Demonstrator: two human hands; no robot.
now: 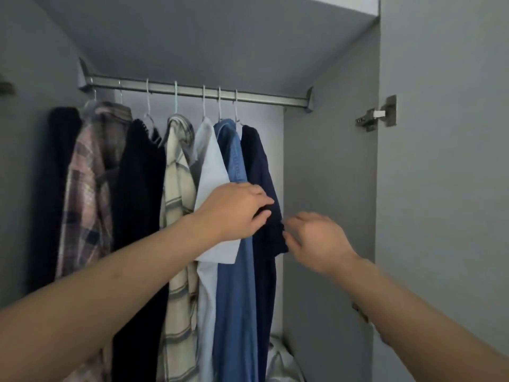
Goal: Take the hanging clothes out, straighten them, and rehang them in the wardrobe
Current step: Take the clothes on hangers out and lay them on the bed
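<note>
Several garments hang on hangers from a metal rail [192, 91] inside a grey wardrobe. The rightmost one is a navy shirt [260, 166]. My left hand [237, 210] pinches its sleeve between thumb and fingers. My right hand [316, 238] touches the sleeve's hem with curled fingers; its fingertips are hidden, so the grip is unclear. Left of the navy shirt hang a blue denim shirt [237, 285], a white shirt [210, 172], a cream plaid shirt [177, 188], a black knit [140, 188], a pink plaid shirt [88, 188] and a dark garment [59, 161].
The wardrobe's right side wall [330, 175] stands close to the navy shirt, with free rail between them. The open door [446, 161] with its hinge [377, 115] is at the right. Pale fabric [281, 362] lies at the bottom of the wardrobe.
</note>
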